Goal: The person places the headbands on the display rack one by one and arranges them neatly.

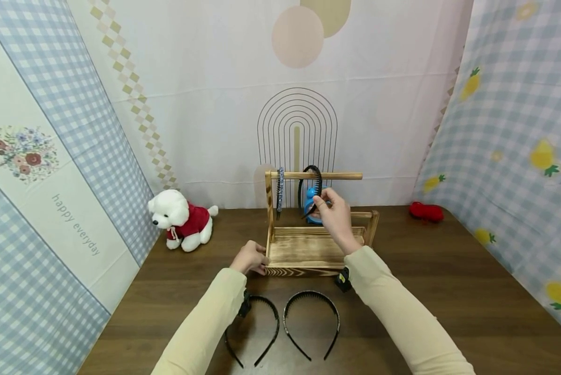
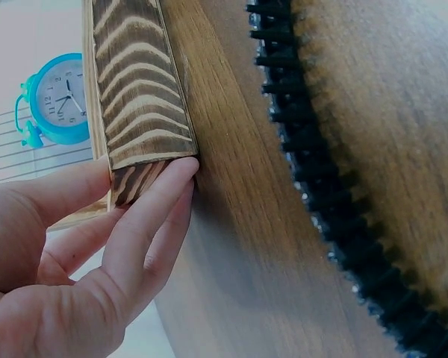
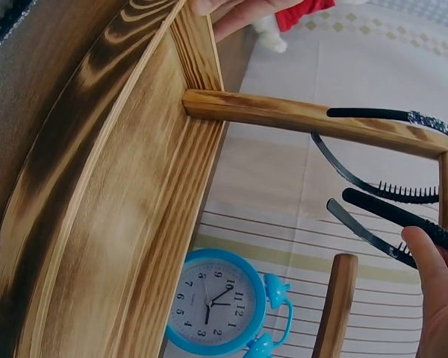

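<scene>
A wooden rack with a tray base and a top rod stands mid-table. My left hand grips its left front corner, fingers on both sides of the corner in the left wrist view. My right hand pinches a black toothed headband near one end. In the head view that headband's arch overlaps the top rod. A headband with blue-silver glitter hangs on the rod's left part. Two more dark headbands lie on the table in front: a left one and a right one.
Behind the rack is a blue alarm clock. A white plush dog in a red top sits at the back left. A red item lies at the back right. Patterned cloths enclose the table.
</scene>
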Demonstrator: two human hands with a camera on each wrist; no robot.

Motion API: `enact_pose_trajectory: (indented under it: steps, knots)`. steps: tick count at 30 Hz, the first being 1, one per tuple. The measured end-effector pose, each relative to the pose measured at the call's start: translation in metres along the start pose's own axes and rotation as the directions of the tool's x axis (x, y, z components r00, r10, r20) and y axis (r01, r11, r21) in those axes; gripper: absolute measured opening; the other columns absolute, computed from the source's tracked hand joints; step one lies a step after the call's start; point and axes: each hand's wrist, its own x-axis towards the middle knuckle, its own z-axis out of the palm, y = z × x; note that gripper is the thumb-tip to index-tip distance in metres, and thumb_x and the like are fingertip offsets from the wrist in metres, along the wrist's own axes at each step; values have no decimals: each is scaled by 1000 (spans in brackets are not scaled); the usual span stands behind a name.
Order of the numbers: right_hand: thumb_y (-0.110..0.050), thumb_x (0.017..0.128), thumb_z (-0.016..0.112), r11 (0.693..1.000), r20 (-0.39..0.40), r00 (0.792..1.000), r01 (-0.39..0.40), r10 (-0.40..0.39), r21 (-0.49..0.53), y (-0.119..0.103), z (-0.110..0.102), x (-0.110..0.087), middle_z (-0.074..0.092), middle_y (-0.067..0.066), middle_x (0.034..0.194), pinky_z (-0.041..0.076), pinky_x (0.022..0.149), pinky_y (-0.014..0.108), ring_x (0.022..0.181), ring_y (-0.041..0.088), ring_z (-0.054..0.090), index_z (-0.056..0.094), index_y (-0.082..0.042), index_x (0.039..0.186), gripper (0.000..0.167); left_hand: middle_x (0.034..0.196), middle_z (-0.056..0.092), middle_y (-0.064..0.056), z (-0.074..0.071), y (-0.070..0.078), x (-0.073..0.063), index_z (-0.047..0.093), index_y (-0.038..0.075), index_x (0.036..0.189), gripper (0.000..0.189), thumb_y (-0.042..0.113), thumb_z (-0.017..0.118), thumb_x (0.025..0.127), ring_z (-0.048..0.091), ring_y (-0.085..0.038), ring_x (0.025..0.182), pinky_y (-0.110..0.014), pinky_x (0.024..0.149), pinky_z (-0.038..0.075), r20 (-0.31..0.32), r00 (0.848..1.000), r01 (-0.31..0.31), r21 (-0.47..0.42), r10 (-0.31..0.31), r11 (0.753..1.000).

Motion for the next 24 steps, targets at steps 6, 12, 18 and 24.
enact_pose_trajectory:
  steps: [6,12,18,24]
  knots:
    - [-23,99,57,998,5,1000,0,0,-59,-2,11,-1,62,16,94,63,73,30,84,30,69,48,-3,87,25,105,65,-30,0,0,-1,50,-14,134,48,-8,62,89,59,-16,55,-38,63,64,-1,1000,-3,-3,3,1000]
    - [-21,99,59,998,7,1000,7,-6,-66,-6,21,-1,61,15,96,64,75,34,84,31,70,50,-4,86,23,104,66,-29,-1,1,-2,50,-14,134,47,-8,63,89,59,-16,55,-39,63,64,-2,1000,-7,3,7,1000]
    - [-19,98,59,995,35,999,4,0,-100,-9,28,0,61,15,97,63,72,29,82,31,70,55,-3,89,19,103,66,-29,-1,0,-3,49,-14,135,47,-8,61,89,59,-16,56,-40,65,64,3,1000,-12,-1,12,1000]
    - [-25,99,59,985,60,998,-13,24,-171,-10,33,0,62,13,102,63,73,29,88,31,71,59,-6,98,19,104,66,-30,0,0,-6,48,-15,135,48,-8,61,90,59,-17,56,-40,66,64,11,1000,-19,1,19,1000]
